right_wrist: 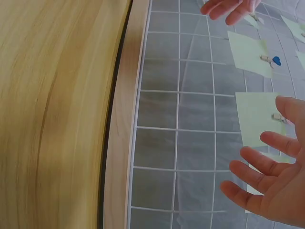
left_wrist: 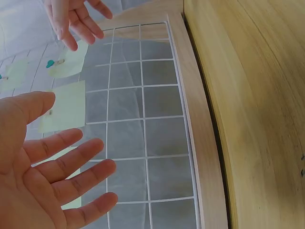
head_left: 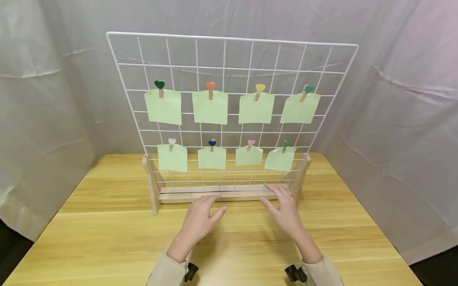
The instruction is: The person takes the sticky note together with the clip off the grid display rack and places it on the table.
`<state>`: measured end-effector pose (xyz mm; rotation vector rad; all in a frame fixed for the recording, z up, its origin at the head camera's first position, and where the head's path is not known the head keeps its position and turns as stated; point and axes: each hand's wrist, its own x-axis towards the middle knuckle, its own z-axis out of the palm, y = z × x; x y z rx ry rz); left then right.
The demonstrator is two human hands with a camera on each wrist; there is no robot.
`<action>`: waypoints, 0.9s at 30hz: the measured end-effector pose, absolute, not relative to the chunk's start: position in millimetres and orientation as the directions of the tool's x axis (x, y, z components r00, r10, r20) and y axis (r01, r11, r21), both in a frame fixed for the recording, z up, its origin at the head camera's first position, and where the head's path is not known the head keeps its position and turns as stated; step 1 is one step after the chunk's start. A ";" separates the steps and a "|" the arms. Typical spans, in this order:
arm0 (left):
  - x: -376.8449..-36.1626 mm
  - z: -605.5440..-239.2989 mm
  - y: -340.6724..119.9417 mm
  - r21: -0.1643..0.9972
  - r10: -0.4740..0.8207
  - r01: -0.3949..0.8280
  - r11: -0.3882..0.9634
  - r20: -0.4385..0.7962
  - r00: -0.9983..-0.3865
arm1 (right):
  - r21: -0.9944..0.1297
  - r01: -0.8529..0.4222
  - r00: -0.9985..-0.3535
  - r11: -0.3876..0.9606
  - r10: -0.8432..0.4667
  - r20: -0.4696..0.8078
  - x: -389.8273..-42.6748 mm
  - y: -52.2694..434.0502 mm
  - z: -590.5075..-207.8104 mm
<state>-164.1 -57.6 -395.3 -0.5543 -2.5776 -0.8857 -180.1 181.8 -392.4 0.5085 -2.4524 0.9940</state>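
Staged recording booth: grey cloth backdrop, bare wooden table.

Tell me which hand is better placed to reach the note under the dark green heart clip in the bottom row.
Right, probably. The right hand lies just below that note at the grid's right end; the left hand sits nearer the middle. Both are open and empty.

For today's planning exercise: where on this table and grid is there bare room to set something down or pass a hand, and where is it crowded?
Bare tabletop lies left of the left hand, and right of the right hand toward the edge. The wire grid is open in its top rows, above the notes. Crowded: the two rows of clipped green notes, and the strip by the wooden base where both hands hover.
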 end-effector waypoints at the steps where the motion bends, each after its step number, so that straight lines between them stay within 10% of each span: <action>1: -164.2 -395.6 -57.3 0.504 0.243 0.470 0.725 0.451 -0.859 | -0.559 -0.490 -0.831 0.668 -0.166 0.531 -180.6 182.9 -392.9; 27: -175.1 -395.3 -41.1 0.559 0.288 0.552 0.619 0.492 -0.821 | -0.590 -0.540 -0.770 0.600 -0.069 0.634 -193.2 204.4 -379.9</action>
